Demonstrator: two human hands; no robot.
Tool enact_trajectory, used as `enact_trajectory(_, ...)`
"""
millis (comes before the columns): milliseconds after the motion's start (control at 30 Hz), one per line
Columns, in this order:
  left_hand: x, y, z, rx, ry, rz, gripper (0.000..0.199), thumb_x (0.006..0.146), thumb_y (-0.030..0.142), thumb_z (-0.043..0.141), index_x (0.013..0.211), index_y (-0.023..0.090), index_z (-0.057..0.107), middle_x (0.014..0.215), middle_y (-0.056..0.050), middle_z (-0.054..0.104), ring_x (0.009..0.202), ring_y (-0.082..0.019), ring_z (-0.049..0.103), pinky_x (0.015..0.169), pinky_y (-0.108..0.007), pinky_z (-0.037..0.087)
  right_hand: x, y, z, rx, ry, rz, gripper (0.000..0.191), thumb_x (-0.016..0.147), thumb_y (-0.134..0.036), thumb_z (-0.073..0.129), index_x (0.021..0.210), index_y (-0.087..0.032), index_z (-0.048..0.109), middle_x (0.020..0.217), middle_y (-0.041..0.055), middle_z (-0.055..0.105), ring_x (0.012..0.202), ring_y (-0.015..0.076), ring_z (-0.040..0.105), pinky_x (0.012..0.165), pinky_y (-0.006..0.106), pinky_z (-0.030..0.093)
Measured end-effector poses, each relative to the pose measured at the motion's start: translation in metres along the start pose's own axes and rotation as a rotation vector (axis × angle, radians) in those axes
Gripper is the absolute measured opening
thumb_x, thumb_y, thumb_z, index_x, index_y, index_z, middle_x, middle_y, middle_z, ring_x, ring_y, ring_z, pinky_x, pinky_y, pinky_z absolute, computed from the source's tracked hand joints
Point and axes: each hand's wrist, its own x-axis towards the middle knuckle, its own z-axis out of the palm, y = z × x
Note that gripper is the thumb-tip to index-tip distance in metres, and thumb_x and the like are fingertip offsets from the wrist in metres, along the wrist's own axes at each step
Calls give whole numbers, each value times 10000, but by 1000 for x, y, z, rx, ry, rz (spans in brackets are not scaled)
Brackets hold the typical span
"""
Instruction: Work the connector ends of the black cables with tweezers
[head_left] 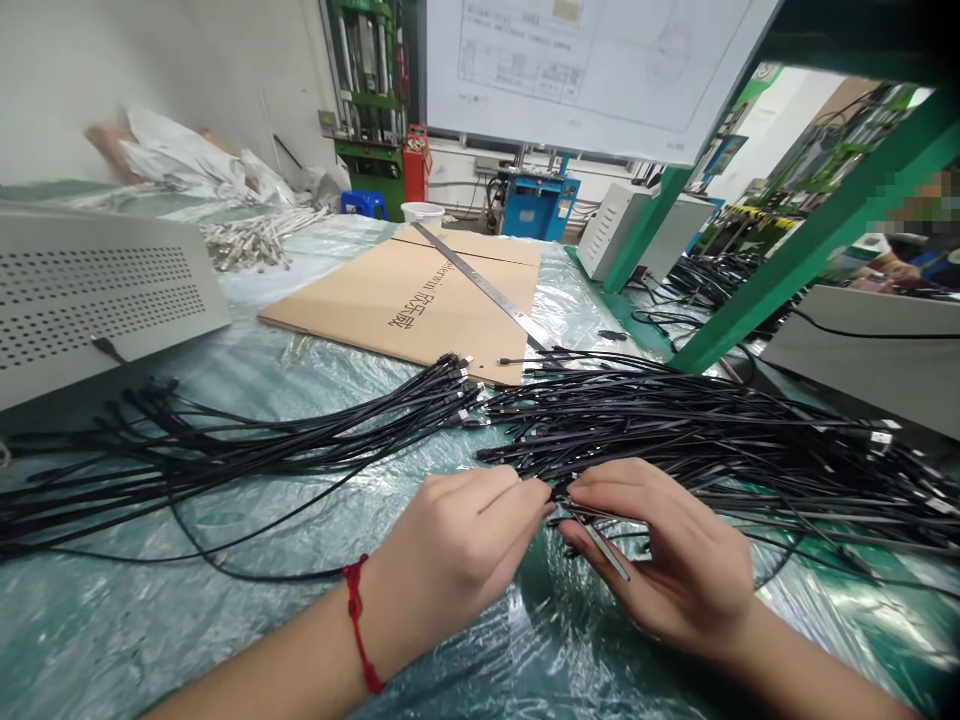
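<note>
My left hand, with a red string bracelet at its wrist, is closed in a pinch on the end of a black cable. The cable runs out behind the hand to the left. In my right hand a thin, shiny metal tool is gripped, its exact kind unclear. Its far end meets the small black connector between both hands' fingertips. Just beyond the hands lies a large pile of black cables. Another bundle of black USB cables stretches to the left, plugs pointing right.
A flat cardboard sheet with a steel ruler on it lies ahead on the plastic-covered table. A perforated grey box stands left. Green posts rise at right; a white drawing board hangs above.
</note>
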Motion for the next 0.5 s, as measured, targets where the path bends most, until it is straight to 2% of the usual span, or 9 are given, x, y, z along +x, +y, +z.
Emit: enact_trajectory(500, -1, -1, 0, 6, -47, 2, 174, 983, 106, 508, 1088, 140, 642, 736, 7, 527, 641, -145, 490, 571, -315, 374, -1, 2, -2, -24, -55, 20, 359, 808, -56, 724, 1129, -177, 620, 952, 69, 691, 887, 180, 666, 769, 324, 578)
